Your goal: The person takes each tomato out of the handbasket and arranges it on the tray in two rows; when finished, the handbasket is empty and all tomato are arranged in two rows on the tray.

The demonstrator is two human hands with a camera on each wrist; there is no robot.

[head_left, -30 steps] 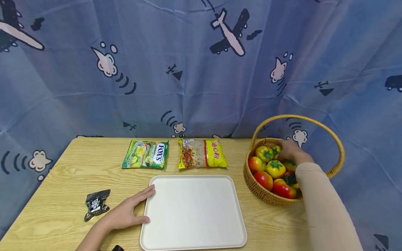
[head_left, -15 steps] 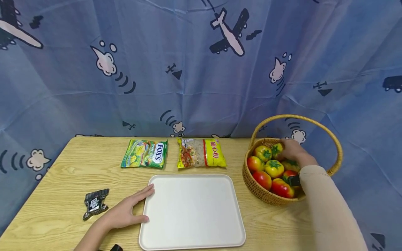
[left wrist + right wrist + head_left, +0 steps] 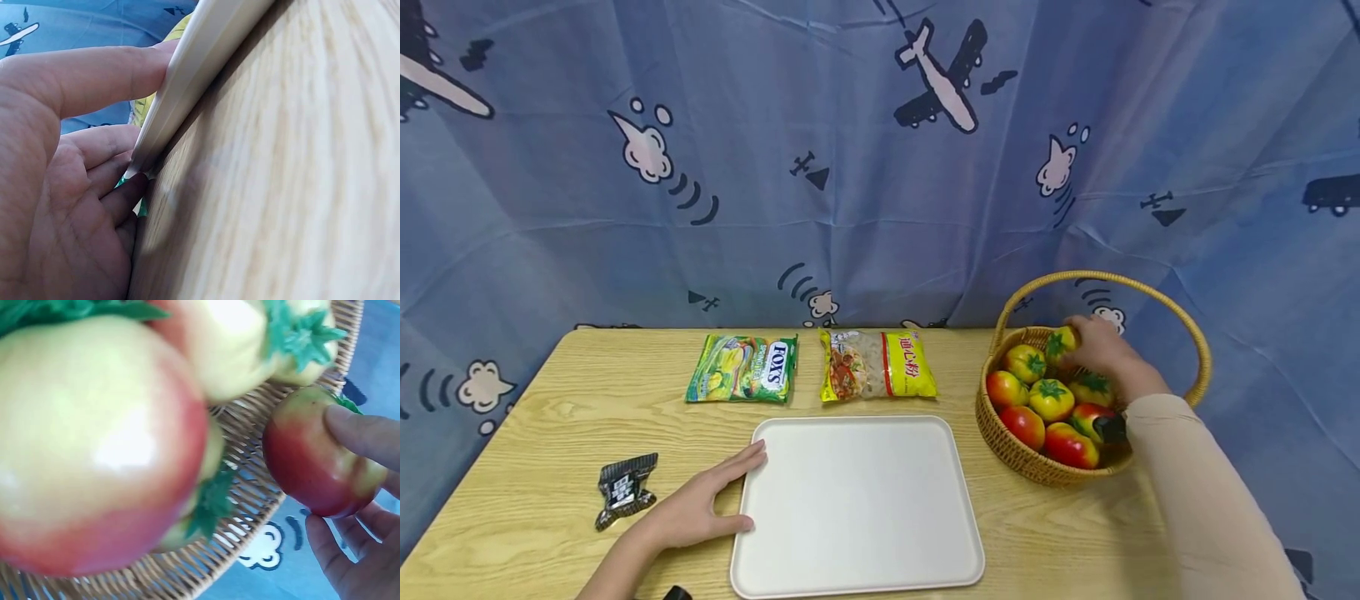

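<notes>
In the head view my right hand (image 3: 1108, 357) is at the back of a wicker basket (image 3: 1018, 461) with a tall looped handle. It grips a red-and-yellow tomato (image 3: 312, 459) between thumb and fingers, close to the rim in the right wrist view. Several more tomatoes (image 3: 1051, 400) with green leafy tops fill the basket. On the other side, my left hand (image 3: 688, 507) rests at the left edge of a white rectangular tray (image 3: 857, 504). Its thumb (image 3: 147, 69) and fingertips touch the rim, with the fingers nearly straight.
Behind the tray lie a green FOX'S candy bag (image 3: 743, 369) and a yellow-and-clear pasta bag (image 3: 877, 365). A small black wrapped packet (image 3: 627, 490) is left of my left hand. A blue patterned curtain (image 3: 850, 167) hangs along the table's back edge.
My right hand has lifted slightly within the basket, and the tomato in its grip now shows higher, near the back rim. The left hand stays at the tray's edge.
</notes>
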